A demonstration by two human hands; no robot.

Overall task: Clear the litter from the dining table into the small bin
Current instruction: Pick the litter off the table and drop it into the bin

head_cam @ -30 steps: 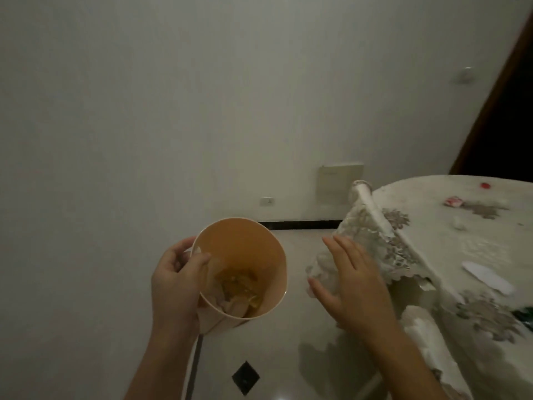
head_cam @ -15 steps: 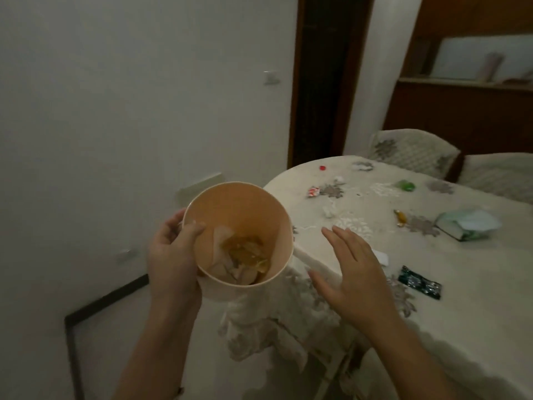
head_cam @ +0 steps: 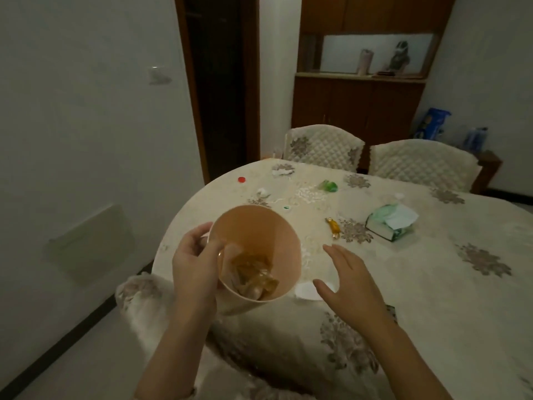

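Observation:
My left hand [head_cam: 196, 264] grips the rim of a small peach bin [head_cam: 259, 226], held above the near left edge of the dining table [head_cam: 432, 284]. Wrappers and paper scraps lie in the bin's bottom. My right hand [head_cam: 350, 281] hovers open over the cloth, fingers spread, just above a white paper scrap [head_cam: 305, 291]. Farther out lie a gold candy wrapper [head_cam: 333, 227], a green wrapper [head_cam: 328, 186], a red cap [head_cam: 241, 179], small white scraps [head_cam: 264, 192] and a crumpled white paper [head_cam: 280, 170].
A green tissue pack [head_cam: 389, 223] sits mid-table. Two padded chairs [head_cam: 323, 147] stand at the far side, with a wooden cabinet [head_cam: 357, 108] and a dark doorway [head_cam: 219, 82] behind. A white wall is on the left.
The view swung from the wall and floor onto the table. The bin in my left hand came over the table edge, and my right hand moved over the cloth near the white scrap.

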